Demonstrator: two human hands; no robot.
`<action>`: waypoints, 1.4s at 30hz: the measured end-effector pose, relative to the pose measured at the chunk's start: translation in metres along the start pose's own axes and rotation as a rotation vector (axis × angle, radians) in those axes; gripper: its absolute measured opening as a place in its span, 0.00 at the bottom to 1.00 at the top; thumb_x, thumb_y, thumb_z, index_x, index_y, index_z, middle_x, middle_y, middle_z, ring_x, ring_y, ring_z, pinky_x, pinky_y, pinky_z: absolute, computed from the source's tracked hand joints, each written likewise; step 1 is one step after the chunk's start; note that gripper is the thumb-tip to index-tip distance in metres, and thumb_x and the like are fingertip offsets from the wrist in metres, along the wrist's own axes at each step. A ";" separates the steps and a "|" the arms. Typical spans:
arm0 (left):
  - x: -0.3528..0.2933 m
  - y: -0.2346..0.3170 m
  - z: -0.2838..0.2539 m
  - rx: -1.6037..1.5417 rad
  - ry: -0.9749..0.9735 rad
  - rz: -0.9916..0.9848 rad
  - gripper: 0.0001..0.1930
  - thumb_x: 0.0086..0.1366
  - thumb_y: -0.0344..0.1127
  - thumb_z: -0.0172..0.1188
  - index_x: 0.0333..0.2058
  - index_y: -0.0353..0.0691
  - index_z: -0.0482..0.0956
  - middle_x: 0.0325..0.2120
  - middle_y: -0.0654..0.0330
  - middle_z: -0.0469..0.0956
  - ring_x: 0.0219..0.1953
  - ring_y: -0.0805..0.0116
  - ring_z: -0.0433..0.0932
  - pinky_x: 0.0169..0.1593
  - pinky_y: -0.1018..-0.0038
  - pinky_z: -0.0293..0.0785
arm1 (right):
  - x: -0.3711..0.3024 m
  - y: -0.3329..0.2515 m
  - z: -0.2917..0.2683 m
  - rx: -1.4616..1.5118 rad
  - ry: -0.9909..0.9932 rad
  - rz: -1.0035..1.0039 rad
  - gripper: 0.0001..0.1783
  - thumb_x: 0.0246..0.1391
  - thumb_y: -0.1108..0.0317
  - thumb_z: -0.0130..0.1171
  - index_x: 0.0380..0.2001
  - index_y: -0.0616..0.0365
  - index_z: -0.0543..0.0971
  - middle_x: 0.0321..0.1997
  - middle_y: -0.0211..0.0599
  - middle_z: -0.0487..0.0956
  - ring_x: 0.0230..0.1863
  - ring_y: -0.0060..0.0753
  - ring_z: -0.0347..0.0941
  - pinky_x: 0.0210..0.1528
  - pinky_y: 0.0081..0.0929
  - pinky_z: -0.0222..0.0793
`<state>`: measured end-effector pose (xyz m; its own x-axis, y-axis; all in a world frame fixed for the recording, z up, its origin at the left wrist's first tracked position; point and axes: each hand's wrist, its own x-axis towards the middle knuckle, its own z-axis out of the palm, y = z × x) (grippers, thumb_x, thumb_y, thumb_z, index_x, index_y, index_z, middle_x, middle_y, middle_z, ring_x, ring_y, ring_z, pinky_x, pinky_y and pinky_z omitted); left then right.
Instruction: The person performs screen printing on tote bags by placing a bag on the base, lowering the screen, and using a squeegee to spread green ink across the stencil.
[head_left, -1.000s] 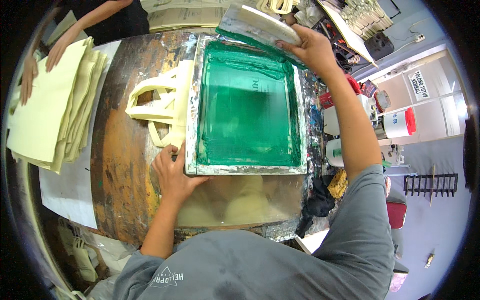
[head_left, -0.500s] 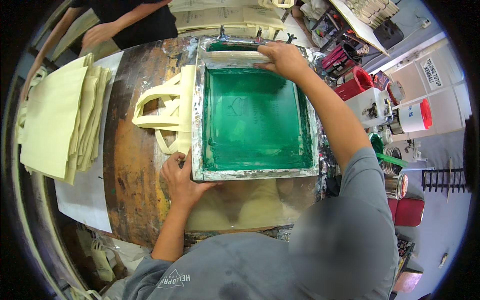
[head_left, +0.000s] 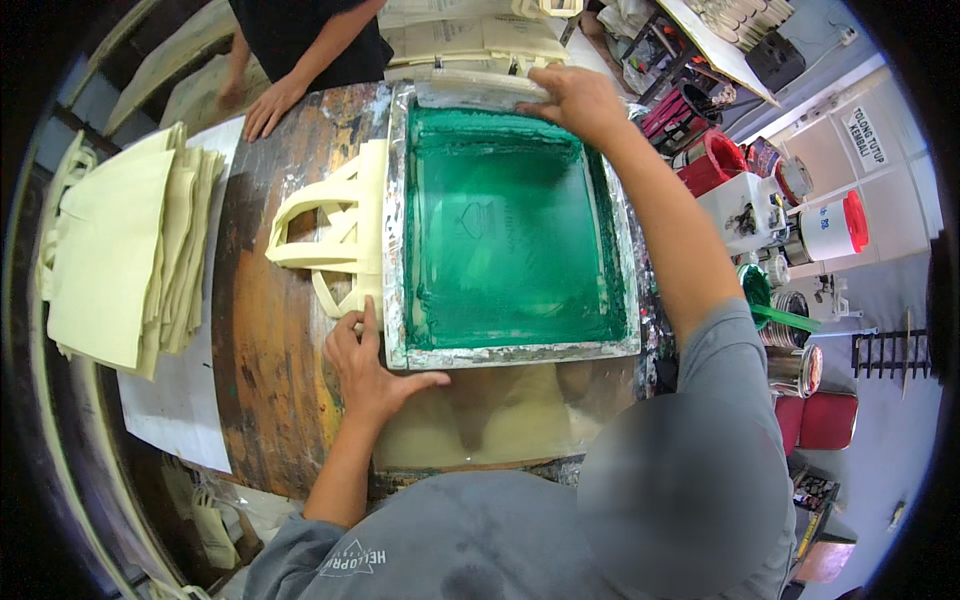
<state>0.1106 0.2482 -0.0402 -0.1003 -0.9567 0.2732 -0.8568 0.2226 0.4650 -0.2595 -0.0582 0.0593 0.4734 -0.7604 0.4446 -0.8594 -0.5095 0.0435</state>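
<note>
A screen-printing frame (head_left: 396, 250) with green ink across its mesh lies flat before me. Beneath its left side sticks out a cream tote bag (head_left: 370, 200), its handles spread to the left. My right hand (head_left: 580, 102) grips the pale bar of a squeegee (head_left: 470, 92) at the frame's far end. At the near left corner, my left hand (head_left: 362, 365) is open: its index finger touches the bag's edge and its thumb stretches along the frame's front side. The bag's printed area is hidden under the screen.
A stack of cream bags (head_left: 110, 260) lies on white paper (head_left: 170, 420) at the left. Across the table (head_left: 265, 330), a co-worker's hand (head_left: 275, 105) rests on the edge. Ink tubs, including a red one (head_left: 712, 160) and a green one (head_left: 755, 288), line the right side.
The squeegee has shifted slightly farther away under my right hand. My left thumb has spread out. The co-worker has moved rightward and set a hand on the table edge.
</note>
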 end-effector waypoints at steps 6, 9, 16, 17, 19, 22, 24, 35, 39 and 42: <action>0.100 0.020 -0.030 -0.216 0.159 0.249 0.70 0.44 0.86 0.69 0.73 0.34 0.69 0.55 0.44 0.71 0.58 0.43 0.70 0.65 0.47 0.64 | 0.005 0.010 0.038 0.048 -0.171 0.056 0.31 0.55 0.43 0.74 0.59 0.42 0.83 0.46 0.44 0.87 0.51 0.56 0.84 0.51 0.51 0.78; 0.224 0.043 -0.009 -0.050 0.251 0.462 0.55 0.59 0.76 0.69 0.71 0.36 0.72 0.60 0.42 0.74 0.65 0.42 0.70 0.69 0.48 0.65 | 0.011 0.021 0.036 0.066 -0.210 0.058 0.32 0.50 0.45 0.78 0.55 0.48 0.82 0.44 0.47 0.88 0.49 0.58 0.84 0.51 0.53 0.78; 0.373 0.051 0.075 0.360 0.090 0.538 0.40 0.67 0.77 0.56 0.41 0.37 0.83 0.37 0.50 0.85 0.44 0.48 0.85 0.49 0.51 0.78 | -0.024 0.020 0.036 -0.160 -0.033 0.226 0.31 0.49 0.50 0.80 0.49 0.55 0.78 0.46 0.41 0.85 0.53 0.50 0.82 0.54 0.49 0.75; 0.376 0.049 0.081 0.350 0.156 0.553 0.39 0.68 0.77 0.56 0.40 0.37 0.83 0.37 0.50 0.85 0.44 0.48 0.85 0.48 0.51 0.79 | -0.029 0.019 0.038 -0.181 0.036 0.175 0.31 0.49 0.50 0.80 0.50 0.55 0.78 0.46 0.41 0.85 0.53 0.49 0.82 0.54 0.49 0.75; 0.379 0.045 0.086 0.366 0.154 0.542 0.39 0.69 0.76 0.55 0.38 0.38 0.83 0.36 0.50 0.85 0.43 0.47 0.86 0.46 0.52 0.80 | -0.033 0.020 0.041 -0.211 0.015 0.155 0.31 0.50 0.51 0.79 0.50 0.54 0.78 0.47 0.40 0.85 0.54 0.48 0.82 0.54 0.49 0.74; 0.383 0.042 0.088 0.335 0.122 0.542 0.37 0.69 0.74 0.56 0.37 0.38 0.83 0.36 0.49 0.86 0.43 0.46 0.86 0.47 0.53 0.82 | -0.027 0.021 0.043 -0.214 -0.043 0.178 0.31 0.50 0.52 0.79 0.53 0.51 0.77 0.47 0.37 0.85 0.54 0.46 0.82 0.54 0.48 0.74; 0.382 0.039 0.088 0.317 0.074 0.507 0.37 0.70 0.73 0.57 0.44 0.37 0.84 0.42 0.47 0.86 0.48 0.45 0.85 0.51 0.52 0.81 | -0.024 0.020 0.042 -0.230 -0.049 0.182 0.31 0.50 0.52 0.79 0.53 0.50 0.78 0.47 0.37 0.86 0.53 0.45 0.83 0.52 0.47 0.75; 0.367 0.025 0.074 0.179 0.071 0.616 0.37 0.71 0.71 0.59 0.54 0.37 0.82 0.48 0.44 0.83 0.54 0.42 0.80 0.59 0.49 0.76 | -0.030 0.011 0.033 -0.143 -0.047 0.228 0.26 0.49 0.57 0.77 0.48 0.55 0.79 0.46 0.45 0.84 0.52 0.53 0.81 0.55 0.52 0.75; 0.378 0.040 0.082 0.231 0.095 0.538 0.37 0.70 0.73 0.59 0.37 0.36 0.83 0.38 0.46 0.85 0.46 0.43 0.83 0.50 0.49 0.80 | -0.024 0.020 0.036 -0.145 -0.071 0.222 0.25 0.51 0.54 0.76 0.47 0.55 0.80 0.44 0.46 0.84 0.50 0.52 0.82 0.54 0.50 0.76; 0.375 0.045 0.088 0.274 0.179 0.532 0.37 0.68 0.74 0.59 0.30 0.37 0.81 0.32 0.49 0.84 0.40 0.45 0.84 0.43 0.51 0.81 | -0.023 0.023 0.038 -0.214 -0.060 0.150 0.26 0.55 0.47 0.75 0.45 0.55 0.80 0.40 0.42 0.86 0.46 0.49 0.84 0.48 0.47 0.78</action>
<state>-0.0101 -0.1174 0.0096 -0.4835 -0.6763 0.5558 -0.8135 0.5815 -0.0002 -0.2823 -0.0678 0.0157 0.3429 -0.8465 0.4073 -0.9390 -0.2975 0.1724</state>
